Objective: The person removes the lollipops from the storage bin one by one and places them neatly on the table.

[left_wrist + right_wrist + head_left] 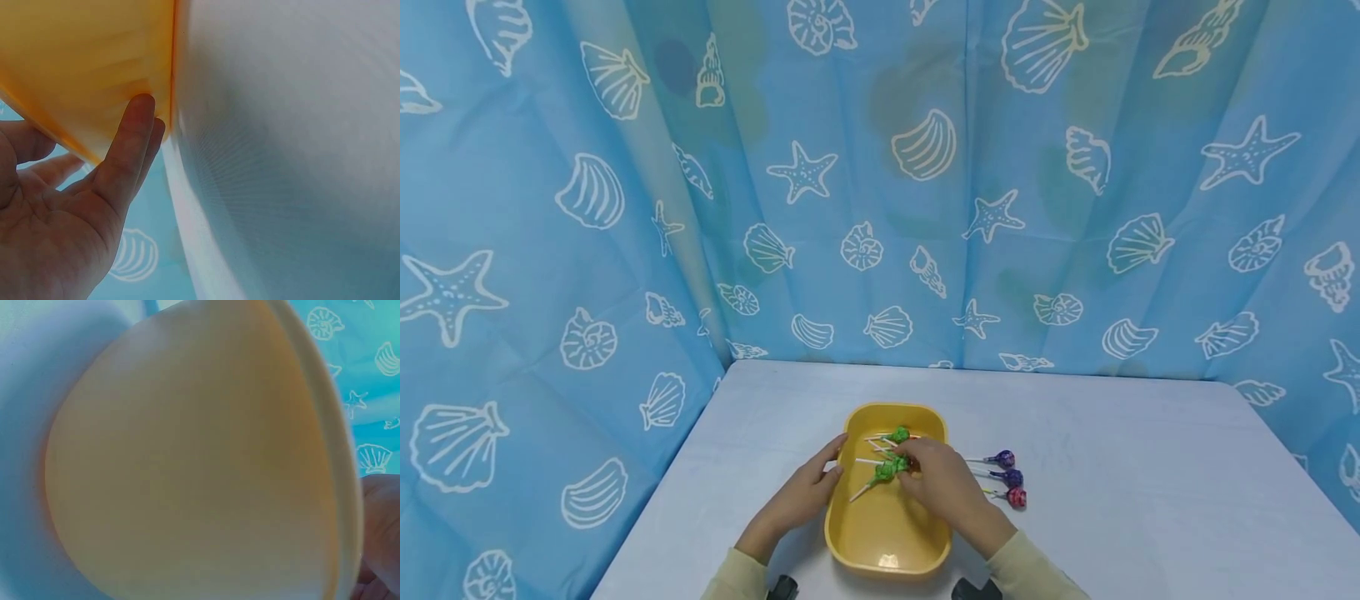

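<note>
Green pops (pixel 885 472) lie by the right grip (pixel 943 487), in the tray (pixel 868 533); I cannot tell if it pinches one. The left grip (pixel 801 496), fairly straight, touches the tray's side. Pops look light and hard (they may slip); sticks (pixel 861 492) seem good to hold.

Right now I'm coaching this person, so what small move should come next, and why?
I'd probably ease the right hand out of the yellow tray toward the table on its right: the fingers are at the green lollipops, while two purple lollipops and a red one lie there.
</note>
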The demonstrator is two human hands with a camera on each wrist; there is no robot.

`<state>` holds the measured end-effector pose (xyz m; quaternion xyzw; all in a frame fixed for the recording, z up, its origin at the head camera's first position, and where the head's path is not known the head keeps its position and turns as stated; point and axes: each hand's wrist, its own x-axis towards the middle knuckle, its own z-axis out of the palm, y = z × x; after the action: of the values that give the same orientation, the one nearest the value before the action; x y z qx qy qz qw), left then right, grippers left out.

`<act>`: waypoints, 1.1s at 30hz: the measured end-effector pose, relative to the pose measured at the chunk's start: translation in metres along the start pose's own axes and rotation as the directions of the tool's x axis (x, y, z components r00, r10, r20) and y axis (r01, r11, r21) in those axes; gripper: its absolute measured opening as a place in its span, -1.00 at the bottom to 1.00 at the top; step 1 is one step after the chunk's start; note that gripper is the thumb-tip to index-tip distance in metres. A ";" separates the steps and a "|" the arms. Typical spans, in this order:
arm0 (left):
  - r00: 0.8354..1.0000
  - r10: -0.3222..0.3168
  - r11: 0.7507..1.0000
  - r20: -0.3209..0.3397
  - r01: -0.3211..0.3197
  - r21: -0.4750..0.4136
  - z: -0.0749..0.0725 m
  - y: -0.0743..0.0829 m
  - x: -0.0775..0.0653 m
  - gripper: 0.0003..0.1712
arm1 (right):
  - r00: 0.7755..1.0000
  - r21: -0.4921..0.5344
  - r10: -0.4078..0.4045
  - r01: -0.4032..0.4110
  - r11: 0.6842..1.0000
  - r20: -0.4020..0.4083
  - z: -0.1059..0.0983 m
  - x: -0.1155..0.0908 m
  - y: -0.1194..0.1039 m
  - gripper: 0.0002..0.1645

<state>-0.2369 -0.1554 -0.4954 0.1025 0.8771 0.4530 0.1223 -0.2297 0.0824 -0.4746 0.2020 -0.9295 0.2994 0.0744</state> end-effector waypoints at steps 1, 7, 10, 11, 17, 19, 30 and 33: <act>1.000 -0.002 1.000 -0.002 0.002 0.005 0.000 0.000 0.000 -0.38 | 1.000 0.013 0.004 -0.004 1.000 -0.004 -0.001 -0.001 0.000 -0.67; 1.000 -0.003 1.000 -0.005 0.004 0.010 0.000 0.001 0.000 -0.38 | 0.999 0.048 0.001 0.001 0.999 -0.037 -0.006 -0.004 0.002 -0.71; 1.000 -0.003 1.000 -0.002 0.003 0.004 0.000 0.001 0.000 -0.38 | 0.999 0.050 -0.012 0.015 0.999 -0.053 -0.007 -0.006 0.004 -0.71; 1.000 -0.002 1.000 -0.001 0.002 0.000 0.000 0.001 -0.001 -0.38 | 0.998 0.050 -0.012 0.015 0.999 -0.056 -0.007 -0.007 0.005 -0.71; 1.000 -0.003 1.000 0.002 0.003 -0.007 0.000 0.001 0.000 -0.38 | 0.997 0.092 0.005 0.002 0.996 -0.076 -0.010 -0.011 0.010 -0.69; 1.000 -0.008 1.000 -0.004 0.008 0.000 0.000 0.001 0.000 -0.38 | 0.997 0.103 0.017 -0.009 0.995 -0.077 -0.013 -0.012 0.010 -0.67; 1.000 -0.003 1.000 0.010 0.003 -0.013 0.000 0.001 0.000 -0.38 | 0.994 0.105 0.049 -0.038 0.994 -0.096 -0.023 -0.019 0.014 -0.66; 1.000 0.005 1.000 0.020 -0.004 -0.025 -0.001 0.001 -0.001 -0.38 | 0.992 0.124 0.063 -0.049 0.991 -0.112 -0.026 -0.022 0.016 -0.66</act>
<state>-0.2364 -0.1556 -0.4940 0.1075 0.8700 0.4629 0.1312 -0.2164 0.1166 -0.4679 0.1623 -0.9091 0.3684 0.1072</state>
